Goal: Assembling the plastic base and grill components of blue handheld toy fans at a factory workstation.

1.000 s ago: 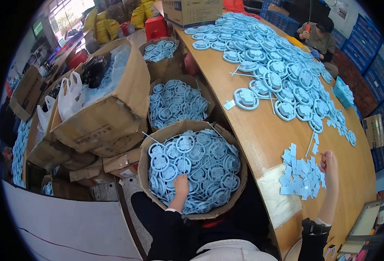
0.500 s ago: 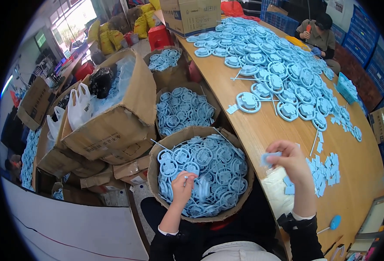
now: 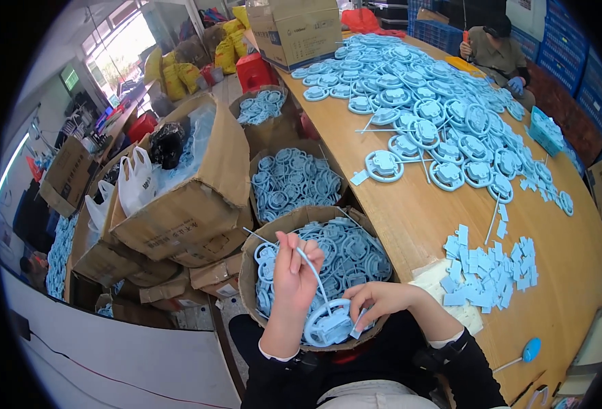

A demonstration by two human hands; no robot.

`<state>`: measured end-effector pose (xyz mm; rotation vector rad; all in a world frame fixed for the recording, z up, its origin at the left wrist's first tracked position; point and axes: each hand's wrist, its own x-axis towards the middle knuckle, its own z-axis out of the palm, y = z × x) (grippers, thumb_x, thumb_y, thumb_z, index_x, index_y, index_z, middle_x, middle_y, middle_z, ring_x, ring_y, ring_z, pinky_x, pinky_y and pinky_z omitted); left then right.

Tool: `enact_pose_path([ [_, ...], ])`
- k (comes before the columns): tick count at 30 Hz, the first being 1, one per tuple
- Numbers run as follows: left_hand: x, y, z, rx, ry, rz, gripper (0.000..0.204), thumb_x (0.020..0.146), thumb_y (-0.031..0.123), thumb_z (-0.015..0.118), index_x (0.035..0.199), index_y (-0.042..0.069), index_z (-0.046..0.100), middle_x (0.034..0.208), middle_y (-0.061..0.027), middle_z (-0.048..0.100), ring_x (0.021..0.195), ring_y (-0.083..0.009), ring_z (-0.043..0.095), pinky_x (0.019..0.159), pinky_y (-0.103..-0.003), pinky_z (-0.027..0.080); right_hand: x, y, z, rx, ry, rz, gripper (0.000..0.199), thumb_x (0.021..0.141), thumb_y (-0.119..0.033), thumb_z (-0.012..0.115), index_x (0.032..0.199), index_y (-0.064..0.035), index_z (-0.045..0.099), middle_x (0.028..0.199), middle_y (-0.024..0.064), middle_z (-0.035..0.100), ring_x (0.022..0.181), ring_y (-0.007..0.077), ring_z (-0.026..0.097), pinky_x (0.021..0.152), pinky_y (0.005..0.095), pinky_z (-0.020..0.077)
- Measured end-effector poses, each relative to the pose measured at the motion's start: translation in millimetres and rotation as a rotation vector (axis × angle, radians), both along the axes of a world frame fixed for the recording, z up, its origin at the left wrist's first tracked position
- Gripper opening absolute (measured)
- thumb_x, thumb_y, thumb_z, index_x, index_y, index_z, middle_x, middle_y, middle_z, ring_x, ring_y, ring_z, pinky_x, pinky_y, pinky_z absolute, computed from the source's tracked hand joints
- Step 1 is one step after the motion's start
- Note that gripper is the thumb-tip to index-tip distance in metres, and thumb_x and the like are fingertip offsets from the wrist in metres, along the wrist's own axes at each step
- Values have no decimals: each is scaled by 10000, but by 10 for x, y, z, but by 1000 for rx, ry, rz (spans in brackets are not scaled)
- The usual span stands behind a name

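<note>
My left hand (image 3: 295, 273) is closed around the thin stem of a light blue plastic wheel-shaped part (image 3: 327, 327), whose round frame hangs at the stem's lower end. At the right side of that wheel, my right hand (image 3: 377, 298) pinches a small flat light blue piece (image 3: 359, 330) close against it; whether the two touch I cannot tell. Both hands are over a cardboard box (image 3: 248, 276) in front of my body, filled with similar wheel-shaped parts (image 3: 355, 252). On the table to the right lies a pile of small flat blue pieces (image 3: 485, 276), partly on a pale sheet (image 3: 431, 279).
A large heap of blue wheel parts (image 3: 444, 116) covers much of the wooden table (image 3: 410, 225). More filled boxes (image 3: 297, 180) stand beyond mine; a big carton with bags (image 3: 185, 204) is at left. One co-worker (image 3: 498, 54) sits across the table. A blue disc on a stick (image 3: 531, 350) lies near right.
My right hand has come left from the table to the wheel part with a small piece. My left hand has lifted a wheel part by its stem. The view has shifted slightly.
</note>
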<state>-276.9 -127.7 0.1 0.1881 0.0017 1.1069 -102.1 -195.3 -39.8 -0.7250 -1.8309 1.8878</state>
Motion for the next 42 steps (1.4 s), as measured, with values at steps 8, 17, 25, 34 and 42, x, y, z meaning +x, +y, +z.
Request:
enact_pose_path([
  [8, -61, -142, -460, -93, 537, -364, 817, 760, 692, 286, 1226, 25, 370, 1192, -187, 455, 1145, -356, 388, 915, -515, 329, 144, -2, -40, -201, 102, -288, 117, 680, -96, 699, 737, -19, 632, 713, -7, 593, 675, 53, 499, 640, 209, 382],
  [17, -108, -649, -705, 13, 352, -465, 822, 761, 609, 442, 1306, 36, 219, 1269, -170, 367, 1127, -307, 428, 889, -460, 400, 202, 43, -53, -344, 130, -687, 118, 702, -119, 685, 729, -53, 591, 781, 11, 587, 758, 69, 508, 679, 207, 376],
  [25, 112, -731, -588, 227, 1000, 212, 752, 752, -37, 513, 1352, 98, 80, 1218, -130, 379, 986, -213, 509, 735, -323, 505, 55, -4, 150, -17, 250, -968, 206, 770, -124, 610, 657, -43, 458, 1016, 101, 516, 898, 148, 505, 720, 248, 403],
  [34, 122, -743, -775, 593, 1253, 425, 648, 679, -8, 668, 1254, 47, 374, 1227, -134, 356, 871, -138, 489, 686, -224, 465, -121, -107, 293, 485, -118, -886, 46, 761, 10, 550, 786, -22, 530, 920, 83, 468, 714, 130, 496, 606, 231, 408],
  [42, 75, -742, -745, 644, 1338, 536, 668, 595, 56, 761, 1184, 32, 447, 1219, -153, 373, 918, -183, 514, 623, -233, 467, -92, -131, 306, 108, 69, -859, 234, 720, 33, 604, 909, -2, 469, 860, 71, 517, 669, 98, 562, 569, 214, 445],
])
